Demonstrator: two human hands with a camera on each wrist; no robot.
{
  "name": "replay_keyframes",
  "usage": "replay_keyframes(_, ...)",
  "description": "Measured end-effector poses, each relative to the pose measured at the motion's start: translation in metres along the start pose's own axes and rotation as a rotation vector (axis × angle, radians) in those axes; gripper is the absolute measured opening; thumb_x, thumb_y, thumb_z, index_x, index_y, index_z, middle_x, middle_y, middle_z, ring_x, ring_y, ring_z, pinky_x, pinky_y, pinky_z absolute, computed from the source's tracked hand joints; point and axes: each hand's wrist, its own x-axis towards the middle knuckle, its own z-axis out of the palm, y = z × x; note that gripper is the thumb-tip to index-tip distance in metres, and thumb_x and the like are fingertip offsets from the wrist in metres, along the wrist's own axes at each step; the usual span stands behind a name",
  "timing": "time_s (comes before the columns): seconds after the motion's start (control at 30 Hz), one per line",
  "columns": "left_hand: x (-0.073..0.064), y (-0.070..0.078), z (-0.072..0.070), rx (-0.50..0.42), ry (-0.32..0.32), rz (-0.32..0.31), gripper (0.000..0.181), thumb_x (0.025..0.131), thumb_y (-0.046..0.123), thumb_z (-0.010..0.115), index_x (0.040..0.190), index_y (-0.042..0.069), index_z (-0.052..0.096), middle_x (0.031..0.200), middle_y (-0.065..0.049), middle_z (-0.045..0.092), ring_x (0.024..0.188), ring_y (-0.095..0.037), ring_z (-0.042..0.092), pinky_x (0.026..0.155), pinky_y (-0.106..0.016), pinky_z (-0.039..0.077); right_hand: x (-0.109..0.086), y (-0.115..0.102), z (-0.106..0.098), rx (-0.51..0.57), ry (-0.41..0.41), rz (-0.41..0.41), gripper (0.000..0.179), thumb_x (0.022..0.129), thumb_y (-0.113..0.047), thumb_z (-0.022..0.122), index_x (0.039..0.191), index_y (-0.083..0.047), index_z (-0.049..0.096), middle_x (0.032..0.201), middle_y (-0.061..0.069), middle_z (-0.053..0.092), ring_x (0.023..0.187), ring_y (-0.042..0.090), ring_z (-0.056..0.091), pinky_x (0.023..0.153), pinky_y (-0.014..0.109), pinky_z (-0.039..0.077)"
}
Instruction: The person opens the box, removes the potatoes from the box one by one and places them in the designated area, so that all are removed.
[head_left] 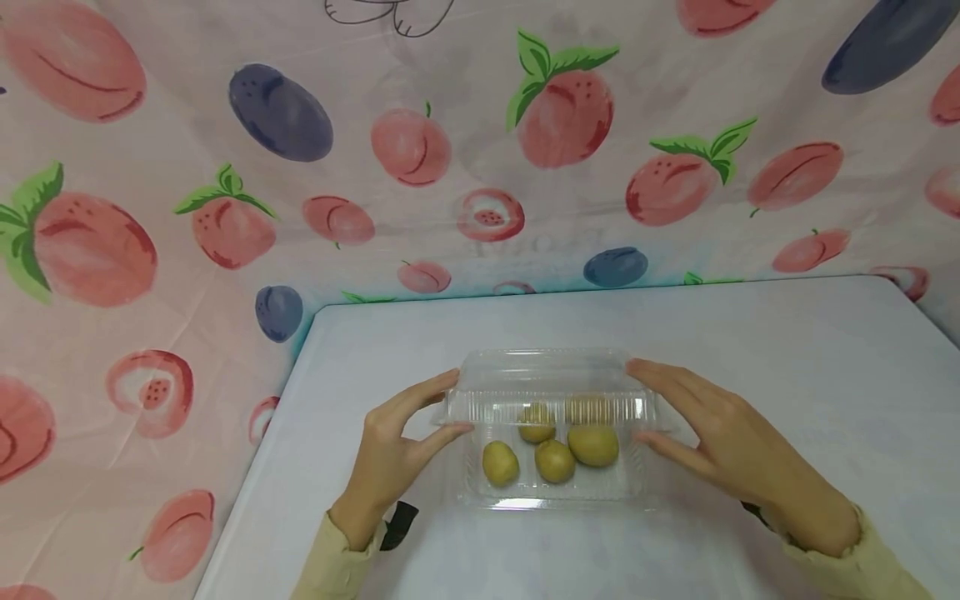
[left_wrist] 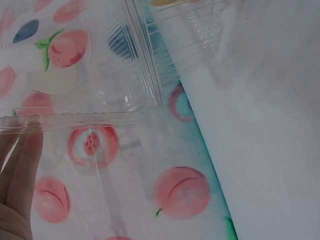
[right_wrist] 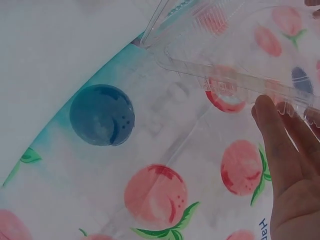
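Observation:
A clear plastic clamshell box (head_left: 517,498) stands on the white table, with several small, rounded yellow-green fruits or potatoes (head_left: 555,462) inside. Its hinged lid (head_left: 551,375) is raised and tilted over the back part, so some of the contents show through it. On the left side, my left hand (head_left: 390,450) holds the lid's edge between thumb and fingers. My right hand (head_left: 723,437) grips the opposite edge the same way. In the left wrist view, fingertips (left_wrist: 31,131) touch the lid's rim; the right wrist view shows fingertips (right_wrist: 265,105) at its rim too.
The white table (head_left: 375,342) extends around the box on all sides. Behind it and to the left hangs a pink cloth (head_left: 315,275) printed with peaches and dark blue fruits. A dark strap (head_left: 399,525) shows at the left wrist.

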Motion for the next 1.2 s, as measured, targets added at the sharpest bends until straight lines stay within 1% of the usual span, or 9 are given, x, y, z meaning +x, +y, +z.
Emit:
replay_keyframes(0.17,0.005,-0.003,0.001,-0.021,0.014,-0.039,0.061,0.071,0.003,0.088,0.127,0.004,0.065,0.124,-0.01,0.069,0.108,-0.025,0.069,0.096,-0.023,0.055,0.002,0.003,0.0,0.013,0.029,0.029,0.061,0.098,-0.046,0.059,0.143,-0.006,0.052,0.138,0.008,0.059,0.117,0.022,0.062,0.109,0.005,0.03)
replay_keyframes(0.27,0.008,-0.007,0.002,-0.035,0.031,-0.049,0.057,0.073,0.002,0.086,0.126,0.004,0.066,0.123,-0.01,0.07,0.105,-0.027,0.07,0.096,-0.024,0.055,0.004,0.004,-0.001,0.026,0.027,0.064,0.06,0.093,-0.032,0.07,0.144,-0.007,0.05,0.141,0.007,0.057,0.114,0.022,0.064,0.106,0.004,0.032)
replay_keyframes(0.4,0.012,-0.011,0.004,-0.046,0.038,-0.061,0.05,0.077,0.002,0.084,0.124,0.003,0.067,0.122,-0.009,0.071,0.103,-0.028,0.07,0.095,-0.027,0.056,0.007,0.007,0.0,0.037,0.032,0.1,0.063,0.089,-0.018,0.075,0.145,-0.007,0.048,0.141,0.007,0.057,0.107,0.021,0.066,0.102,0.002,0.035)
replay_keyframes(0.57,0.015,-0.017,0.007,-0.04,0.031,-0.091,0.04,0.083,0.003,0.079,0.122,0.004,0.068,0.121,-0.009,0.071,0.104,-0.025,0.071,0.092,-0.032,0.058,0.008,0.012,0.001,0.052,0.034,0.17,0.064,0.089,-0.007,0.072,0.148,-0.01,0.046,0.14,0.005,0.057,0.105,0.022,0.067,0.098,0.002,0.04)
replay_keyframes(0.73,0.019,-0.024,0.011,-0.049,0.049,-0.118,0.033,0.089,0.004,0.074,0.121,0.006,0.068,0.118,-0.007,0.072,0.105,-0.021,0.07,0.093,-0.03,0.058,0.01,0.015,0.004,0.084,0.039,0.23,0.062,0.092,-0.004,0.067,0.149,-0.013,0.044,0.142,0.005,0.055,0.107,0.024,0.066,0.092,0.002,0.043)
replay_keyframes(0.83,0.021,-0.029,0.015,-0.056,0.072,-0.136,0.03,0.091,0.003,0.071,0.12,0.005,0.068,0.116,-0.007,0.073,0.103,-0.021,0.071,0.09,-0.031,0.059,0.01,0.018,0.004,0.117,0.05,0.24,0.058,0.095,-0.004,0.063,0.149,-0.014,0.044,0.144,0.005,0.054,0.111,0.021,0.064,0.096,0.002,0.041)
replay_keyframes(1.0,0.022,-0.036,0.019,-0.045,0.095,-0.173,0.025,0.092,0.002,0.068,0.117,0.004,0.069,0.108,-0.009,0.075,0.095,-0.022,0.073,0.088,-0.035,0.06,0.01,0.023,0.006,0.155,0.072,0.246,0.056,0.097,-0.002,0.06,0.149,-0.012,0.043,0.141,0.007,0.055,0.12,0.002,0.056,0.099,0.002,0.038)
replay_keyframes(1.07,0.023,-0.038,0.02,-0.043,0.103,-0.185,0.023,0.093,0.002,0.067,0.116,0.003,0.07,0.107,-0.01,0.075,0.095,-0.023,0.073,0.088,-0.036,0.06,0.01,0.026,0.008,0.165,0.081,0.237,0.055,0.097,0.0,0.06,0.149,-0.009,0.043,0.139,0.01,0.056,0.118,0.001,0.057,0.1,0.003,0.039)
replay_keyframes(1.2,0.023,-0.041,0.021,-0.069,0.114,-0.203,0.02,0.096,0.003,0.064,0.114,0.003,0.07,0.107,-0.01,0.075,0.1,-0.023,0.072,0.091,-0.036,0.059,0.01,0.031,0.012,0.193,0.076,0.237,0.053,0.097,0.001,0.059,0.147,-0.006,0.043,0.135,0.012,0.057,0.114,0.006,0.061,0.1,0.004,0.04)
